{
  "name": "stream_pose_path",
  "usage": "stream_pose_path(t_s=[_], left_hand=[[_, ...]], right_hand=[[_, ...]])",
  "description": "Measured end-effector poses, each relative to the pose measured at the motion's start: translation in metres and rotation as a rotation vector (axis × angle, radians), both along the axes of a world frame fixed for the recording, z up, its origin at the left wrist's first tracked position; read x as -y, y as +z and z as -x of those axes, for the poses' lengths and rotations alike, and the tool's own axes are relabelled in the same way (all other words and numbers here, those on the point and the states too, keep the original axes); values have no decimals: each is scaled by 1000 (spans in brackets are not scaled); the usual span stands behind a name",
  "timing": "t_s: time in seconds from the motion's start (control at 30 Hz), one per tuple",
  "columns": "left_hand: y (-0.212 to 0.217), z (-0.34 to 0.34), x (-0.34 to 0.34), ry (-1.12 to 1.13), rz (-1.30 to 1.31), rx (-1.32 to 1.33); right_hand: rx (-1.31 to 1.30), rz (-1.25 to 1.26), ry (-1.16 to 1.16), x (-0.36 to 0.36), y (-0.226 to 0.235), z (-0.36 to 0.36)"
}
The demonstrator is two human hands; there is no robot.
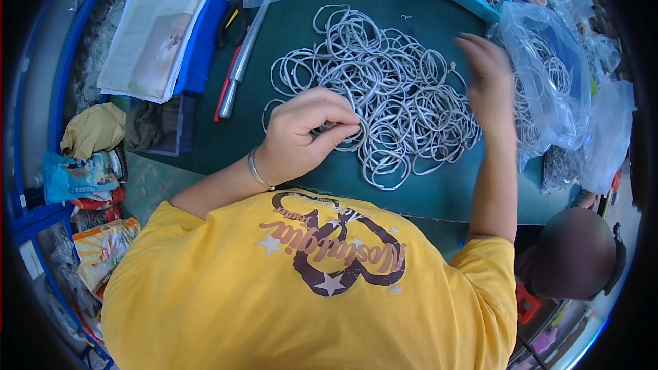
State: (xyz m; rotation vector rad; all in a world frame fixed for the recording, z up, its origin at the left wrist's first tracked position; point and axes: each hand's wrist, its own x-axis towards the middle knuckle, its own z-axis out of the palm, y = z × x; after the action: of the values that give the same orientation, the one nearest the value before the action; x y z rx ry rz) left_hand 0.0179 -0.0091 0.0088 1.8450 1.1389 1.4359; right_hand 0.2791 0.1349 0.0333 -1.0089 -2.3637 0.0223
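Observation:
A tangled heap of thin silver-grey metal rings (404,89) lies on the dark green tabletop. At its near left side is my left hand (308,127), thumb and forefinger pinched together over the outer rings. Whatever sits in that pinch is too small or hidden to make out. My right hand (488,72) is raised at the heap's right edge, close to a clear plastic bag. Motion smears its fingers, and nothing can be made out in them. A silver bangle circles my left wrist.
Top right, a light-blue tray (504,10) holds more rings, above an open clear plastic bag (555,89) of rings. To the left are a tapered metal rod (236,82), a blue bin (209,48) under papers, and a small box (181,127). Another person (572,253) is at lower right.

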Motion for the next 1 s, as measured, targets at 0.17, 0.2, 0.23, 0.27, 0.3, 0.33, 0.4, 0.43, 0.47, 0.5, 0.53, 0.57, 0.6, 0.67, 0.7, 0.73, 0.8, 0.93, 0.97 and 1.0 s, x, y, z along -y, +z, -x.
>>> stream_pose_path(t_s=[0.17,0.2,0.23,0.27,0.3,0.33,0.4,0.43,0.47,0.5,0.53,0.57,0.6,0.67,0.7,0.73,0.8,0.93,0.97,1.0], left_hand=[[1,5,0,-62,18,-22],[-1,7,2,-57,52,-29],[-2,8,4,-44,100,-8],[-4,10,3,-36,98,-11],[-7,11,2,-44,96,-13],[-8,11,1,-53,96,-13],[-2,3,0,-59,204,136],[1,-1,-1,-70,310,287],[3,-4,-2,-68,313,287],[5,-5,-5,-130,392,331],[5,-5,-8,-191,471,374],[-3,0,-9,-266,495,338],[-4,2,-9,-263,503,339],[-5,2,-7,-289,562,381],[-2,1,-7,-254,580,405],[0,3,-6,-251,588,405],[1,5,-5,-127,677,346],[-7,5,-7,-83,633,296],[-17,7,-8,-37,425,75],[-16,6,-8,-39,428,76]], right_hand=[[262,170,3,-5,-22,13],[297,90,-21,-3,-6,13],[273,83,-34,-1,4,10],[249,75,-49,1,12,8],[108,2,-26,8,21,13],[106,4,-20,15,27,18],[-284,286,41,30,36,28],[-447,419,75,35,26,31],[-506,516,93,43,20,36],[-562,664,56,54,17,43],[-616,813,19,64,14,49],[-609,818,23,69,8,52],[-604,828,21,75,0,54],[-638,815,5,78,-12,55],[-635,686,24,78,-16,57],[-630,556,42,79,-18,57],[-653,561,17,82,-20,55],[-746,702,-40,89,-18,51],[-778,742,-49,91,-19,50],[-811,782,-56,92,-20,49]])
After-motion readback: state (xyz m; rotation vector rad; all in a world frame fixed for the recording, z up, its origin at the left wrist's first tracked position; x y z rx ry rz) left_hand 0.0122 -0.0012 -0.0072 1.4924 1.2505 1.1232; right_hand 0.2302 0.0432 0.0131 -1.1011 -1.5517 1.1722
